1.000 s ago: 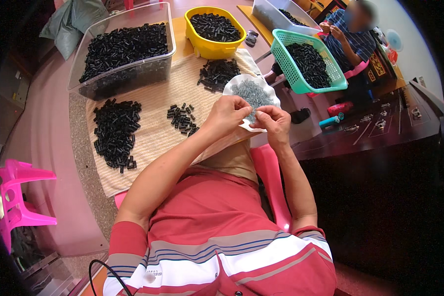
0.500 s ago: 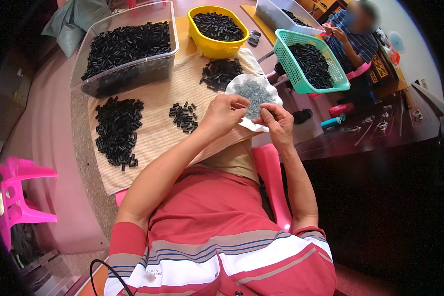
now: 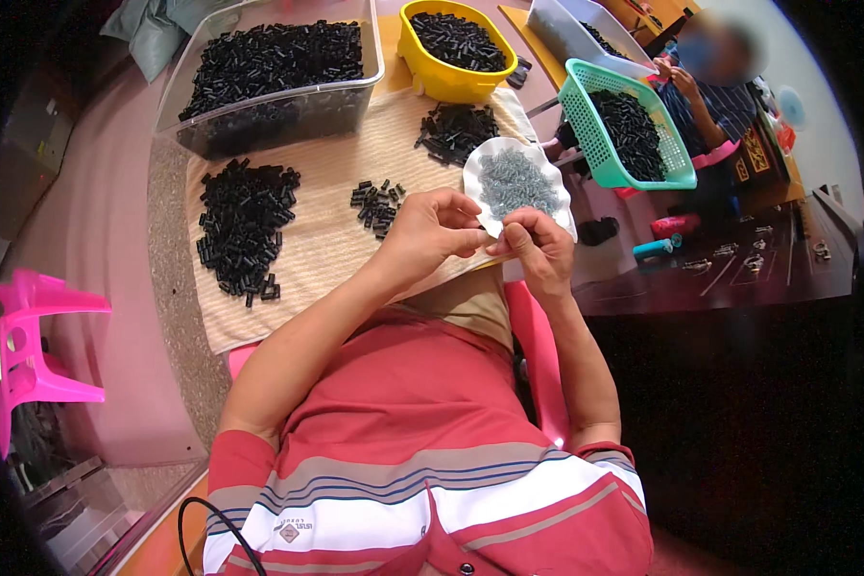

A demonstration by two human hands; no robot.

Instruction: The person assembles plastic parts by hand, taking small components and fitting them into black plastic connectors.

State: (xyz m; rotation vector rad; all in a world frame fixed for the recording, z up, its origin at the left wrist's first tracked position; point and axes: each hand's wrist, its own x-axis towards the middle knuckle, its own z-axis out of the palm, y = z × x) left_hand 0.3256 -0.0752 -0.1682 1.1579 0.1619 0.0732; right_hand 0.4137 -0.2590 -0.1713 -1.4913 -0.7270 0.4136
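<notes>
At the front edge of the towel, my left hand (image 3: 430,230) and my right hand (image 3: 540,252) meet fingertip to fingertip. Both are closed in a pinch. Whatever lies between the fingers is too small and covered to name. Just beyond them sits a white wavy-rimmed dish (image 3: 477,182) full of tiny grey, wiry-looking pieces (image 3: 518,182). Left of my left hand lies a small group of short black tube-like parts (image 3: 376,204). A larger heap of such black parts (image 3: 245,226) spreads farther left, and another black pile (image 3: 456,132) lies behind the dish.
A clear plastic bin (image 3: 288,101) and a yellow tub (image 3: 456,82), both holding black parts, stand at the back of the striped towel (image 3: 326,259). Right of the table is a green basket (image 3: 677,158). Beyond it another person (image 3: 710,106) sits. A pink stool (image 3: 53,336) stands left.
The view has shifted, so the table sits higher and farther right. My fingertips have come together at the near edge of the dish; before, they were apart over it.
</notes>
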